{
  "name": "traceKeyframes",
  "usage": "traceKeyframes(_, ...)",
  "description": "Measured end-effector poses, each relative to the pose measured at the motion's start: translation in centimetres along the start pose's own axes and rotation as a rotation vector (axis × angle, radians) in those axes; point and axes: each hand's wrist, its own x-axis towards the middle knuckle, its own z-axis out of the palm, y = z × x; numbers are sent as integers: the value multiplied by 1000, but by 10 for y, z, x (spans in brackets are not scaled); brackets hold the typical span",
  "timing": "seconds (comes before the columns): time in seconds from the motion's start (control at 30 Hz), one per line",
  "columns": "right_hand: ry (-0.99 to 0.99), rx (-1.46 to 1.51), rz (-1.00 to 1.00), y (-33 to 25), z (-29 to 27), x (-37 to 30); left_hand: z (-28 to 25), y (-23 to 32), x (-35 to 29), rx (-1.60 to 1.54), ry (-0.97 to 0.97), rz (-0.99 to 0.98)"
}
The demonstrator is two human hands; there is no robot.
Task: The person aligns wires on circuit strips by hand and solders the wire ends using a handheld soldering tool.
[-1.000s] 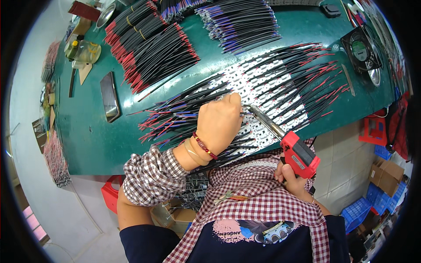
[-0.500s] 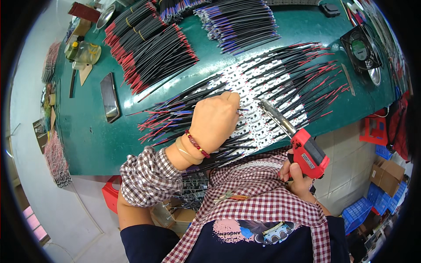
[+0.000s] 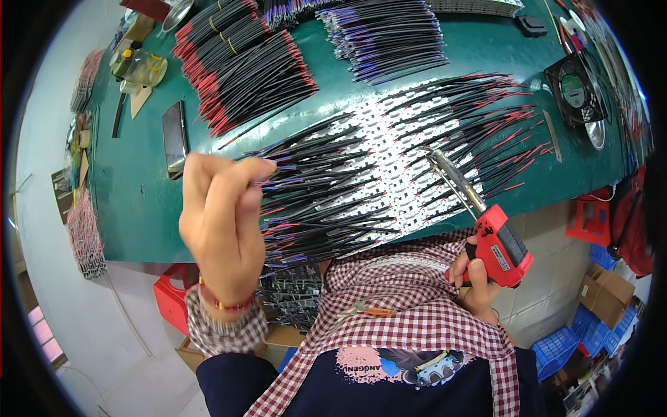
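My left hand (image 3: 226, 205) is raised at the left, beside the ends of black wires (image 3: 306, 191) with blue and red tips. Its thumb and forefinger are pinched together at those tips; whatever lies between them is hidden. Under the wires lies a panel of small white circuit boards (image 3: 392, 149), with more black, red-tipped wires (image 3: 486, 111) fanning out to the right. In my right hand (image 3: 476, 285) is a red soldering gun (image 3: 501, 247). Its metal barrel slants up and left, with the tip over the right half of the panel.
Bundles of red-tipped black wires (image 3: 260, 83) and blue-tipped ones (image 3: 389, 38) lie at the back of the green table (image 3: 139, 215). A phone (image 3: 174, 139) and a plastic bottle (image 3: 147, 68) are at the left. A black fan (image 3: 573, 87) stands at the right, near a metal strip (image 3: 552, 135).
My left hand has moved from the middle of the white panel out left to the wire ends. The soldering gun has shifted slightly right, its tip a little farther from the panel's middle.
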Motion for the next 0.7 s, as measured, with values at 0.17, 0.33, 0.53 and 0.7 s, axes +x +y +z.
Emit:
traceKeyframes(0.17, -25, -33, 36, 1, 2, 1, 42, 19, -18, -158, -134, -214)
traceKeyframes(0.33, -88, -30, 21, 3, -5, -5, 85, -10, -8, -92, -321, -163)
traceKeyframes(0.53, -128, -30, 64, 1, -3, -9, 109, -23, -4, 4, -448, -2)
traceKeyframes(0.7, -191, -47, 151, 0, 3, -7, 113, -23, -4, 41, -433, 21)
